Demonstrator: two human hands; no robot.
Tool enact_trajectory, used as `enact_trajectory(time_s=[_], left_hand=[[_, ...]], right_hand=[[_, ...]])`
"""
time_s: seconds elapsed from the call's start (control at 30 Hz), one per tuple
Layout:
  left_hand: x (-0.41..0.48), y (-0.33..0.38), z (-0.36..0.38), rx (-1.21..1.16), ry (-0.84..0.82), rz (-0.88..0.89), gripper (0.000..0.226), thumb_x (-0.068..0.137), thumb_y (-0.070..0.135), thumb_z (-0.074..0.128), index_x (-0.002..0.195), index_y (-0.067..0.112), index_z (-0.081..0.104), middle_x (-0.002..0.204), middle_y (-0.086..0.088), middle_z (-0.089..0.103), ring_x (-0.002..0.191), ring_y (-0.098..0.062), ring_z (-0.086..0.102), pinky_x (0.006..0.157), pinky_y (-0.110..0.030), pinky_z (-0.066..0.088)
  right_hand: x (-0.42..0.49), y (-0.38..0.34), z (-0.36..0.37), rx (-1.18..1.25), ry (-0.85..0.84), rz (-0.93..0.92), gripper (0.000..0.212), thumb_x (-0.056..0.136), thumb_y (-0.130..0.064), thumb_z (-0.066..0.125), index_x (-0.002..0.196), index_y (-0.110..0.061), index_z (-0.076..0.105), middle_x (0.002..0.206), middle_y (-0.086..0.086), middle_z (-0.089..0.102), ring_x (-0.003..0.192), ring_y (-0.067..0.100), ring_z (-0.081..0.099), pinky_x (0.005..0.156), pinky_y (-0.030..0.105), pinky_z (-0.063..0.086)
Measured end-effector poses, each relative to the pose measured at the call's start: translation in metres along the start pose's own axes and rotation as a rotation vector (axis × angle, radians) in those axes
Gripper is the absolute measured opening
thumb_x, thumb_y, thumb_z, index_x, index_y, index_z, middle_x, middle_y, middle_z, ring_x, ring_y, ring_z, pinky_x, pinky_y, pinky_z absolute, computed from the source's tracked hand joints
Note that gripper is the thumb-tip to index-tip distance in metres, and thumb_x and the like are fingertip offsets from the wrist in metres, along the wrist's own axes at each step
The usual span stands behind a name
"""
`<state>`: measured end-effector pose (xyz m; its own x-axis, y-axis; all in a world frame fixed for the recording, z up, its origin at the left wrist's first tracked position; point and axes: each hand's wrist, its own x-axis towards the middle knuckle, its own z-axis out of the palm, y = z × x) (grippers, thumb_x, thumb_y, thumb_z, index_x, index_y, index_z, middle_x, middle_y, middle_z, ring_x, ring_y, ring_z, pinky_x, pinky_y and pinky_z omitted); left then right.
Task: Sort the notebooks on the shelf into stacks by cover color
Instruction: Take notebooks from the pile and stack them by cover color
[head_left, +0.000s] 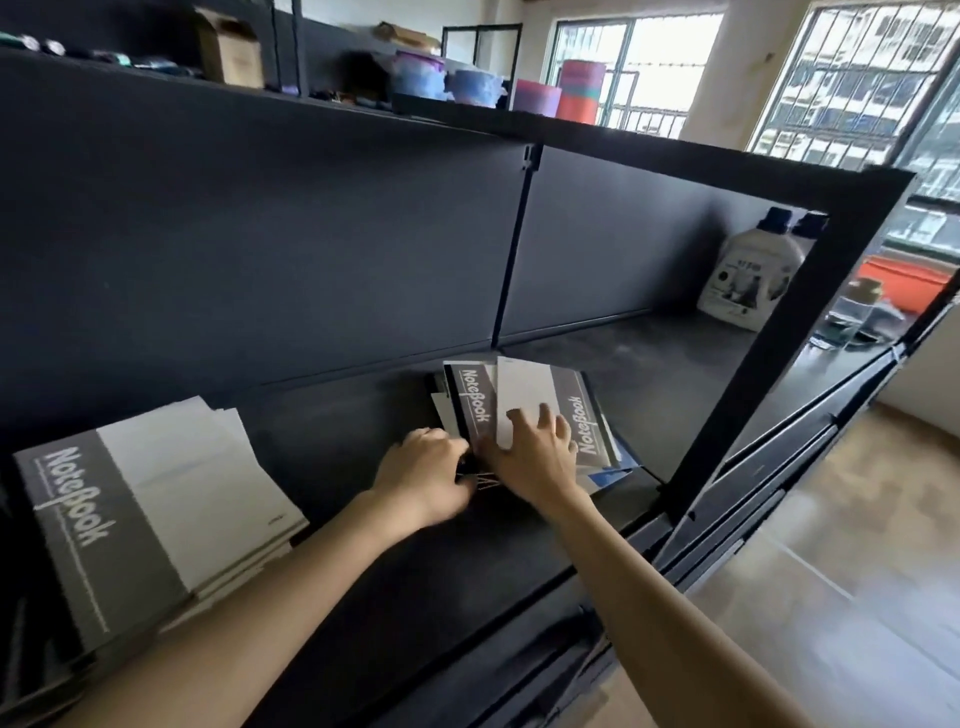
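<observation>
Centrally, on the black shelf (332, 457), a loose pile of notebooks (470, 405) is seen, fanned out and askew, close to the back panel. Its top notebook (524, 400), white with a grey "NoteBook" band, is pressed from above by the right hand (535, 457). That grip is wide, with the fingers spread flat on the cover and curled round nothing. The left hand (426, 473) is set just beside it, at the pile's near left edge. Its fingers are bent toward the dark edges there, but the area is blurred, and whether anything is clasped in that grip cannot be told. A blue notebook (608, 475) is shown peeking out beneath the pile at its lower right corner. In the lower left of the frame a neat stack of grey-and-white notebooks (156, 499) is laid on the same shelf, well apart from the pile. At the far right end of the shelf a white detergent bottle (748, 270) with a dark cap is stood upright. On the upper shelf, in the upper left of the frame, a cardboard box (231, 49) is placed, and coloured tubs (421, 75) are lined up to the right of it.
</observation>
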<state>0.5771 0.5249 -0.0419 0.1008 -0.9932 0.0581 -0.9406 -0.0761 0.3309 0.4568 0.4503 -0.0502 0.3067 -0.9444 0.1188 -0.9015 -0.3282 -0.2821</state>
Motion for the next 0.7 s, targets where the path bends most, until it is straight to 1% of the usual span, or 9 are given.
enact_trajectory(time_s=[0.07, 0.13, 0.3, 0.37, 0.43, 0.5, 0.57, 0.63, 0.7], left_hand=[[-0.002, 0.001, 0.001, -0.020, 0.009, -0.024, 0.036, 0.089, 0.029, 0.053, 0.123, 0.017, 0.057, 0.126, -0.006, 0.055, 0.123, -0.024, 0.044, 0.098, -0.038, 0.041], [-0.006, 0.002, 0.001, -0.024, 0.015, -0.042, 0.039, 0.090, 0.029, 0.054, 0.127, 0.016, 0.056, 0.128, -0.005, 0.054, 0.125, -0.023, 0.043, 0.100, -0.037, 0.040], [-0.018, 0.007, -0.001, -0.027, 0.044, -0.083, 0.041, 0.092, 0.030, 0.054, 0.131, 0.016, 0.053, 0.134, -0.003, 0.051, 0.128, -0.019, 0.041, 0.103, -0.035, 0.039], [-0.023, 0.010, -0.001, -0.036, 0.044, -0.095, 0.042, 0.092, 0.030, 0.055, 0.131, 0.015, 0.053, 0.133, -0.003, 0.051, 0.127, -0.019, 0.042, 0.103, -0.034, 0.039], [-0.027, 0.012, -0.001, -0.072, 0.068, -0.117, 0.041, 0.091, 0.029, 0.056, 0.130, 0.015, 0.054, 0.131, -0.003, 0.052, 0.123, -0.018, 0.046, 0.101, -0.032, 0.041], [-0.032, 0.014, -0.002, -0.112, 0.098, -0.139, 0.040, 0.091, 0.028, 0.056, 0.129, 0.015, 0.055, 0.130, -0.003, 0.054, 0.121, -0.018, 0.049, 0.099, -0.030, 0.042], [-0.038, 0.015, -0.003, -0.172, 0.121, -0.167, 0.038, 0.092, 0.026, 0.056, 0.128, 0.015, 0.057, 0.130, -0.002, 0.055, 0.120, -0.017, 0.051, 0.095, -0.024, 0.040], [-0.041, 0.017, -0.003, -0.332, 0.134, -0.247, 0.034, 0.092, 0.024, 0.057, 0.125, 0.016, 0.059, 0.126, 0.000, 0.058, 0.118, -0.016, 0.053, 0.090, -0.019, 0.038], [-0.042, 0.019, -0.005, -0.643, 0.173, -0.405, 0.027, 0.092, 0.026, 0.057, 0.118, 0.017, 0.062, 0.114, 0.003, 0.062, 0.113, -0.015, 0.054, 0.088, -0.021, 0.037]], right_hand=[[0.004, 0.004, 0.005, -0.066, -0.014, 0.004, 0.064, 0.087, -0.061, 0.046, 0.132, -0.016, 0.042, 0.140, 0.018, 0.035, 0.130, 0.039, 0.029, 0.104, 0.049, 0.027], [0.007, 0.006, 0.007, -0.131, 0.006, -0.014, 0.061, 0.090, -0.059, 0.042, 0.131, -0.014, 0.043, 0.134, 0.019, 0.042, 0.124, 0.040, 0.037, 0.100, 0.048, 0.033], [0.007, 0.004, 0.004, -0.274, 0.084, -0.132, 0.033, 0.098, -0.024, 0.037, 0.120, -0.006, 0.053, 0.120, 0.020, 0.056, 0.109, 0.035, 0.054, 0.085, 0.041, 0.046], [0.007, 0.006, -0.001, -0.179, 0.078, -0.171, 0.027, 0.097, -0.013, 0.039, 0.116, -0.005, 0.057, 0.113, 0.016, 0.062, 0.104, 0.031, 0.060, 0.075, 0.034, 0.047], [0.008, 0.009, -0.008, -0.109, 0.085, -0.157, 0.026, 0.095, -0.007, 0.041, 0.112, -0.006, 0.061, 0.108, 0.014, 0.066, 0.099, 0.032, 0.063, 0.066, 0.032, 0.042], [0.010, 0.013, -0.012, -0.026, 0.132, -0.125, 0.024, 0.095, -0.007, 0.041, 0.108, -0.004, 0.061, 0.104, 0.015, 0.066, 0.093, 0.033, 0.064, 0.063, 0.031, 0.040], [0.010, 0.018, -0.015, 0.168, 0.180, -0.073, 0.025, 0.097, -0.010, 0.037, 0.104, -0.001, 0.059, 0.100, 0.017, 0.066, 0.085, 0.030, 0.061, 0.062, 0.029, 0.036], [0.007, 0.023, -0.022, 0.430, 0.235, -0.017, 0.028, 0.100, -0.012, 0.034, 0.100, 0.003, 0.057, 0.094, 0.017, 0.063, 0.083, 0.030, 0.057, 0.062, 0.028, 0.032], [0.001, 0.026, -0.032, 0.666, 0.314, 0.047, 0.030, 0.101, -0.014, 0.031, 0.088, 0.000, 0.054, 0.078, 0.008, 0.055, 0.078, 0.028, 0.052, 0.062, 0.028, 0.027]])
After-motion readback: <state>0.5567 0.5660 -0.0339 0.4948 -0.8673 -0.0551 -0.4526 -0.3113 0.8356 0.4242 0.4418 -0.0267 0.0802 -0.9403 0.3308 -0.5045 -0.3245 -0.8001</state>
